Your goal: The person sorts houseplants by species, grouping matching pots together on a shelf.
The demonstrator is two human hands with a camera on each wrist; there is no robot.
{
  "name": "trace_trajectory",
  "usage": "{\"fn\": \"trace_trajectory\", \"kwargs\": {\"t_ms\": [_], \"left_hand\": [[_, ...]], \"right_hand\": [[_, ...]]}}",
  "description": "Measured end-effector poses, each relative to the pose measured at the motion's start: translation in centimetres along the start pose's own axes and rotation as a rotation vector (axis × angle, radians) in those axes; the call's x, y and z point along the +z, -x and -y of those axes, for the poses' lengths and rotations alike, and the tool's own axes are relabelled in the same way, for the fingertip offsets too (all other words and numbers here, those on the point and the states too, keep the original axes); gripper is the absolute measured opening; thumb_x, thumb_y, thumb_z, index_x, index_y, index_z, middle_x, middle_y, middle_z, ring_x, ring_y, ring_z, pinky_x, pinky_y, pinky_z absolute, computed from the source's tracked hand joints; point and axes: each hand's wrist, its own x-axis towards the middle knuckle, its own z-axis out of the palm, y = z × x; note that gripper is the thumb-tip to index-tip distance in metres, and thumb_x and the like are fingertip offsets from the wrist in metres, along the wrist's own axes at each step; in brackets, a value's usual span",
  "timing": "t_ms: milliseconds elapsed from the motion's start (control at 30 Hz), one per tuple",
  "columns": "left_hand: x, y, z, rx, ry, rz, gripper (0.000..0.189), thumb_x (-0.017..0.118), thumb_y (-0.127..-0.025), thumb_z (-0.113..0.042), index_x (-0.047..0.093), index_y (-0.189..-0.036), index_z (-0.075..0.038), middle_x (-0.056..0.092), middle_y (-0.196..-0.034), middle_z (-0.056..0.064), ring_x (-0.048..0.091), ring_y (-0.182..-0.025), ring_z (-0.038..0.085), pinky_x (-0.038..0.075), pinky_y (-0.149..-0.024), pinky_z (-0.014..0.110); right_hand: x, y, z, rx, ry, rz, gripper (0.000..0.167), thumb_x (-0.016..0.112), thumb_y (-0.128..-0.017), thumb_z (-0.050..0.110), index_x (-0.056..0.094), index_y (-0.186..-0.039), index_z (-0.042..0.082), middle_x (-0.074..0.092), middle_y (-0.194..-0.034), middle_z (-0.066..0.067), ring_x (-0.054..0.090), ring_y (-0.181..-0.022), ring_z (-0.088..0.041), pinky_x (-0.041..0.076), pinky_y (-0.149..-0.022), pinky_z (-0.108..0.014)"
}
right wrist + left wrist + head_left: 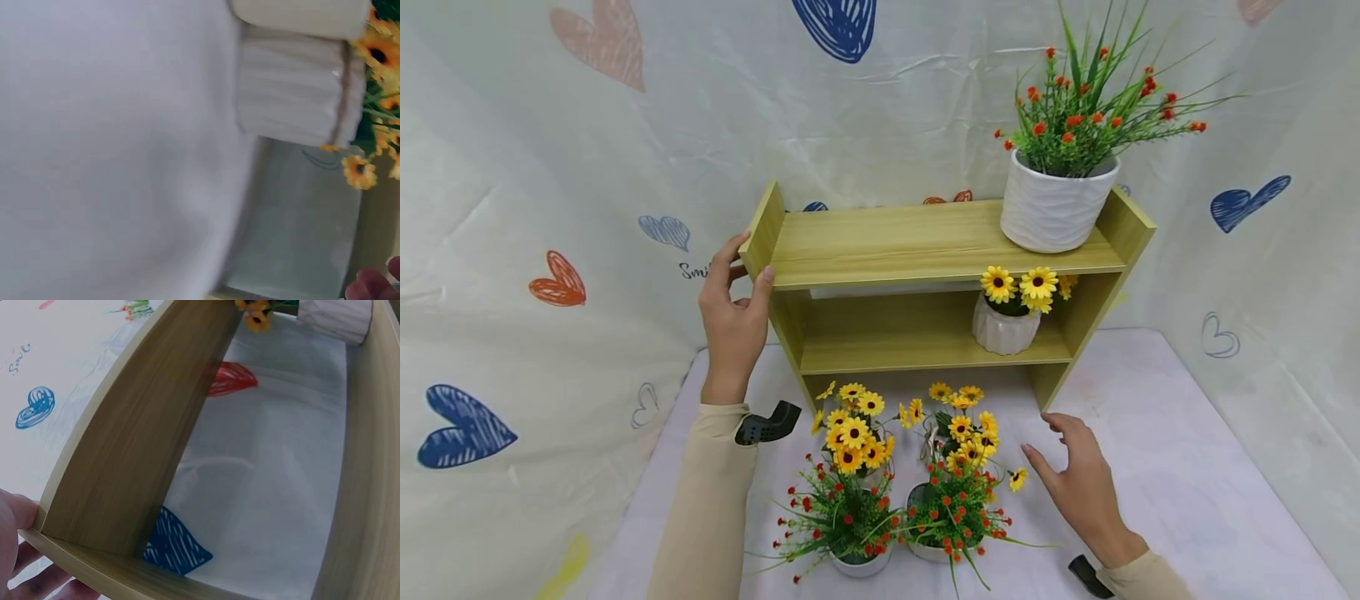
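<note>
A two-tier wooden shelf (pixel 880 242) stands on the table in the head view. My left hand (pixel 733 321) grips the upper left end of its side panel, thumb at the front and fingers round the outside; the left wrist view shows the thumb (pixel 20 509) at the board's corner. Low by the shelf's right leg, my right hand (pixel 1086 487) is held with fingers loosely bent and nothing in them. On the top board's right end sits a white pot (pixel 1052 208) of grass with red flowers. Below it, a small ribbed pot (pixel 1003 332) holds yellow flowers.
Two yellow-flowered plants (pixel 853 433) (pixel 970 433) stand before the shelf. Nearer me are two red-flowered plants (pixel 857 517) (pixel 951 512) in white pots. A white curtain (pixel 865 125) printed with hearts hangs behind. The tabletop (pixel 1187 467) is covered in pale cloth.
</note>
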Motion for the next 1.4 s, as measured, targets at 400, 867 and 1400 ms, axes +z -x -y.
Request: {"fn": "trace_trajectory", "kwargs": {"t_ms": [400, 867, 1400], "left_hand": [[0.0, 0.0, -0.2, -0.002, -0.027, -0.002, 0.049, 0.065, -0.105, -0.009, 0.056, -0.153, -0.011, 0.060, -0.144, 0.017, 0.064, -0.120, 0.030, 0.050, -0.071, 0.007], [0.1, 0.1, -0.1, -0.006, -0.012, -0.007, 0.048, 0.065, -0.105, -0.008, 0.056, -0.153, -0.011, 0.060, -0.144, 0.016, 0.064, -0.119, 0.029, 0.050, -0.071, 0.007], [0.1, 0.1, 0.0, -0.003, -0.013, -0.011, 0.048, 0.064, -0.105, -0.008, 0.056, -0.152, -0.009, 0.060, -0.144, 0.015, 0.063, -0.119, 0.029, 0.050, -0.071, 0.007]], "right_hand": [[1.2, 4.8, 0.5, 0.145, -0.050, 0.328, 0.060, 0.094, -0.078, 0.012, 0.066, -0.130, 0.004, 0.070, -0.122, -0.007, 0.067, -0.105, -0.026, 0.059, -0.085, -0.048], [1.3, 6.8, 2.5, 0.281, -0.187, 0.624, 0.080, 0.098, -0.072, 0.039, 0.061, -0.137, 0.009, 0.067, -0.129, -0.003, 0.065, -0.120, -0.029, 0.056, -0.098, -0.048], [3.5, 7.7, 3.3, 0.052, -0.363, 0.479, 0.082, 0.098, -0.073, 0.024, 0.058, -0.145, 0.027, 0.064, -0.141, 0.006, 0.063, -0.127, -0.017, 0.056, -0.101, -0.033]]}}
